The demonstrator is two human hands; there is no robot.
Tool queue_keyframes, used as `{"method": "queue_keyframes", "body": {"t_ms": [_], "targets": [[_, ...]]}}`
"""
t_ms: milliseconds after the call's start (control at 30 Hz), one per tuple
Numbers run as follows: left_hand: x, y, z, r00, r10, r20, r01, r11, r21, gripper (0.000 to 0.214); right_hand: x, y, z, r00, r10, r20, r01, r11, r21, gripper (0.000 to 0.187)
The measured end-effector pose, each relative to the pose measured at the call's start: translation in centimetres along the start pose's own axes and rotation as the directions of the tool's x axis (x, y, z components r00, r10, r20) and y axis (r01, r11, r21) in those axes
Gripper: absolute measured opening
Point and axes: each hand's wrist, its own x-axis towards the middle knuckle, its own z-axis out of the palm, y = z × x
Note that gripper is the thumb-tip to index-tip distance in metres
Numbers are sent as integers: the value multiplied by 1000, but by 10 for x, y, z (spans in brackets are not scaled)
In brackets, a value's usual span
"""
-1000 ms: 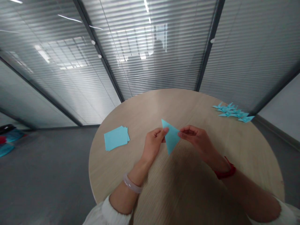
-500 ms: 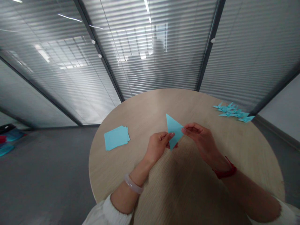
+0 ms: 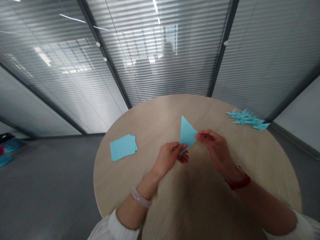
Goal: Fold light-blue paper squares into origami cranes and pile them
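Between my hands is a light-blue sheet of paper folded into a triangle (image 3: 187,132), one point up and one toward the right. My left hand (image 3: 171,155) pinches its lower left part, thumb on top and fingers beneath. With thumb and fingertips closed, my right hand (image 3: 213,146) grips the triangle's right corner. The paper is held over the middle of the round wooden table (image 3: 160,115). The lower corner is partly covered by my left fingers.
On the table's left lies a stack of light-blue paper sheets (image 3: 123,147), slightly fanned. Several folded light-blue paper figures (image 3: 246,118) are grouped near the far right edge. Behind the table stands a glass partition with blinds (image 3: 165,76).
The folded triangle has turned slightly and shifted up a little between my hands. My left thumb sits nearer its lower corner. My right hand keeps its pinch on the right corner.
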Motion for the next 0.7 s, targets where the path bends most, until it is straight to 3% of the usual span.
{"method": "queue_keyframes", "body": {"t_ms": [233,367,433,533,600,700], "targets": [[-1,1,2,997,-24,67,26,999,-35,41,1,0,-1,997,-11,-81,11,1000,4,25],[-2,1,0,995,-42,91,42,999,4,45,1,-1,-2,998,-5,-63,4,1000,-3,24],[-1,2,-2,999,14,49,-18,996,87,46,0,-3,-2,1000,15,-13,-15,1000,-7,23],[1,4,-7,983,151,-100,-130,972,194,43,-2,-3,-1,991,69,116,-64,997,-50,24],[2,5,-9,974,163,-160,-149,984,96,40,-2,0,0,975,99,201,-80,992,-100,26],[2,6,-10,980,112,-163,-133,983,-126,37,-1,6,0,952,93,293,-37,980,-194,28]]}}
